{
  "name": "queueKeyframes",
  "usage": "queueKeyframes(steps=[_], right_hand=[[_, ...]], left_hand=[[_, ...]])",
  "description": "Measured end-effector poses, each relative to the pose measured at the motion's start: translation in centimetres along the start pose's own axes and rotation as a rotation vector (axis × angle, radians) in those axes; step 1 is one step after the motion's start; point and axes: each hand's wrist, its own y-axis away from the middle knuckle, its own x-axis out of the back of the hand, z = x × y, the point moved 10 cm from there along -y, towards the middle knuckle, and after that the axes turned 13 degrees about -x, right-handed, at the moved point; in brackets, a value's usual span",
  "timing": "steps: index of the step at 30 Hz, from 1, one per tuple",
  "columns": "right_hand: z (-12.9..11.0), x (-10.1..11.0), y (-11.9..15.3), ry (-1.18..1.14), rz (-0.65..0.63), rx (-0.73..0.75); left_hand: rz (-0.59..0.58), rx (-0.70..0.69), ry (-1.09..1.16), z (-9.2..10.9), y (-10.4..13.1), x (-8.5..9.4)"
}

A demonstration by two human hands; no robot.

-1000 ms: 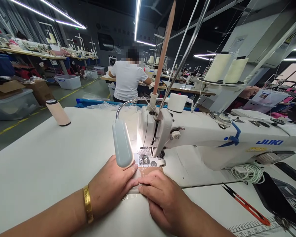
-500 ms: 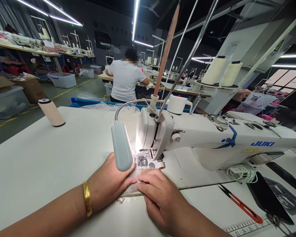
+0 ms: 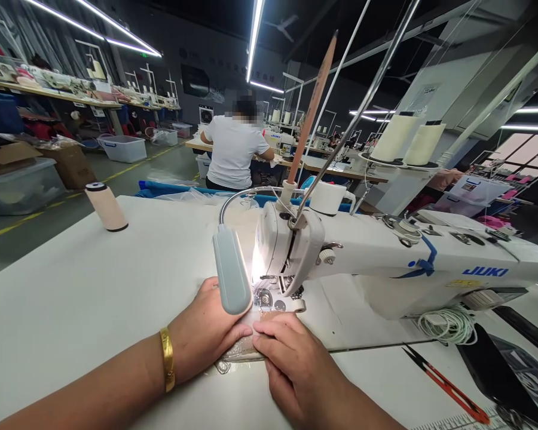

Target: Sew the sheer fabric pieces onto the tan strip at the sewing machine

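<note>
A small sheer, lace-like fabric piece (image 3: 242, 349) lies on the white table just in front of the needle area of a white sewing machine (image 3: 363, 239). My left hand (image 3: 206, 322) presses on its left side, thumb toward the middle, with the other fingertips partly hidden behind the grey lamp (image 3: 233, 272). My right hand (image 3: 296, 358) is on its right side, fingers drawn together on the fabric near the presser foot (image 3: 264, 297). Both thumb and fingertips of the two hands nearly meet over the piece. A gold bracelet (image 3: 167, 359) circles my left wrist.
A peach thread cone (image 3: 106, 207) stands at the table's left. On the right lie red-handled snips (image 3: 448, 385), coiled pale cord (image 3: 448, 322), a black object (image 3: 486, 364) and a ruler (image 3: 457, 421). A person in a white shirt (image 3: 236, 152) sits ahead.
The view has shifted slightly, so most things appear a little farther right and lower. Both hands remain on the fabric beside the presser foot, with little visible movement.
</note>
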Motion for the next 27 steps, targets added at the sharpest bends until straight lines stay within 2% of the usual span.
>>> queueKeyframes(steps=[10, 22, 27], right_hand=[[-0.2, 0.2, -0.2, -0.02, -0.002, -0.008], [-0.3, 0.1, -0.2, 0.0, -0.03, -0.028], [0.1, -0.2, -0.5, 0.006, -0.065, -0.061]], left_hand=[[-0.079, 0.01, 0.031, 0.8, -1.1, 1.0], [-0.136, 0.027, 0.046, 0.4, -1.0, 0.3], [-0.122, 0.005, 0.008, 1.0, -1.2, 0.8]])
